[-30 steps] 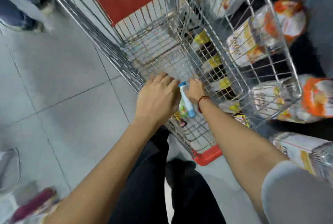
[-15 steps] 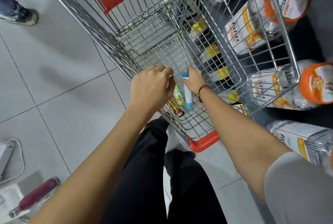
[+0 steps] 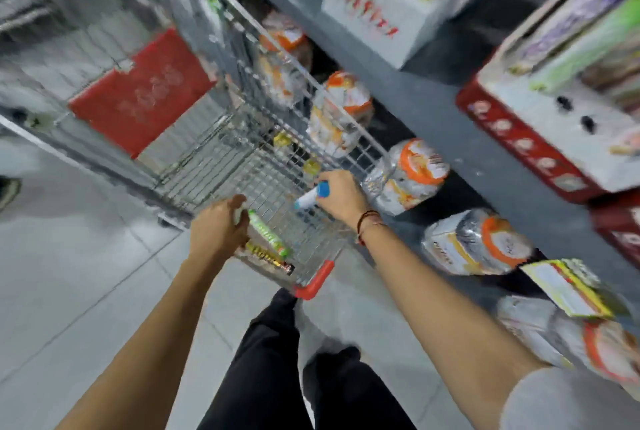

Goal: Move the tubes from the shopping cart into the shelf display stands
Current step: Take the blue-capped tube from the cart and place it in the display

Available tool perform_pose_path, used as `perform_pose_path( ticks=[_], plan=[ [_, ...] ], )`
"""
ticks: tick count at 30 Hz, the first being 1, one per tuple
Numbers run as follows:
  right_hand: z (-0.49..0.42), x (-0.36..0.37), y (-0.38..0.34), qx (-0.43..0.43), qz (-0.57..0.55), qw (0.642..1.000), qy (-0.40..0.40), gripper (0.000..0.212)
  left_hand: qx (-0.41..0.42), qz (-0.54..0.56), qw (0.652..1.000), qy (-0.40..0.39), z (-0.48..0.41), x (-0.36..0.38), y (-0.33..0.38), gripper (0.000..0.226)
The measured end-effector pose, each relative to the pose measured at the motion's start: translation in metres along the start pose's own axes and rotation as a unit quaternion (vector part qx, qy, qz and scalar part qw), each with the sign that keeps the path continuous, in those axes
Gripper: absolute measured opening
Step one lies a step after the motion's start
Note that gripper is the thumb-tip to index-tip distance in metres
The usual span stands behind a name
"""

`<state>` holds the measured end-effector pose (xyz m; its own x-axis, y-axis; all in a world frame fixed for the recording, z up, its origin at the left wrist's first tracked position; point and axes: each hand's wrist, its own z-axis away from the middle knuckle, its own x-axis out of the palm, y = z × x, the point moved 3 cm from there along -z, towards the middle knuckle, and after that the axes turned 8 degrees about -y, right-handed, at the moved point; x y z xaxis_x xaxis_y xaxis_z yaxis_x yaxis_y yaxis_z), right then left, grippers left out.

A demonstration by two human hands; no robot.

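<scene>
Over the wire shopping cart [image 3: 242, 159] at centre frame, our right hand [image 3: 341, 195] has its fingers clamped on a white tube with a blue cap [image 3: 311, 195], while our left hand [image 3: 221, 227] grips a green-capped tube [image 3: 268, 234] above a dark yellow-printed tube [image 3: 268, 258] at the cart's near edge. Blurred shelves [image 3: 433, 107] of orange-lidded jars fill the right.

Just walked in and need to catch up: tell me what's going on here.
A person stands at a wire shopping cart beside stocked shelves, pulling tubes out of it. The right hand grips a white tube with a blue cap, lifted above the cart's basket. The left hand holds a green tube at the cart's near end, with a darker yellow-printed tube just below it. Nothing has reached the display stands yet. The picture is blurred.
</scene>
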<state>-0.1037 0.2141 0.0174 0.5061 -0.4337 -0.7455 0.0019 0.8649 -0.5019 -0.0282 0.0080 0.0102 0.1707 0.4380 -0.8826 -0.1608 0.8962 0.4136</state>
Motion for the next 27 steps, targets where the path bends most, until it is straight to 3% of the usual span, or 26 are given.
perform_pose_path(
  ticks=[6,13,21,27],
  plan=[
    [0.081,-0.115,0.006,-0.021,0.001,0.995,0.102,0.033,0.100,0.076,0.992,0.017,-0.015,-0.003,0.065,0.039],
    [0.189,-0.216,0.035,0.017,0.032,0.978,0.206,0.036,0.294,0.116,0.948,0.042,-0.035,-0.024,0.218,0.033],
    [0.276,-0.269,0.078,0.091,0.041,0.960,0.263,0.039,0.465,0.036,0.884,-0.019,-0.006,0.012,0.328,0.041],
    [0.300,-0.293,0.082,0.126,0.022,0.948,0.290,0.027,0.533,-0.067,0.842,-0.057,-0.001,0.045,0.341,0.051]
  ],
)
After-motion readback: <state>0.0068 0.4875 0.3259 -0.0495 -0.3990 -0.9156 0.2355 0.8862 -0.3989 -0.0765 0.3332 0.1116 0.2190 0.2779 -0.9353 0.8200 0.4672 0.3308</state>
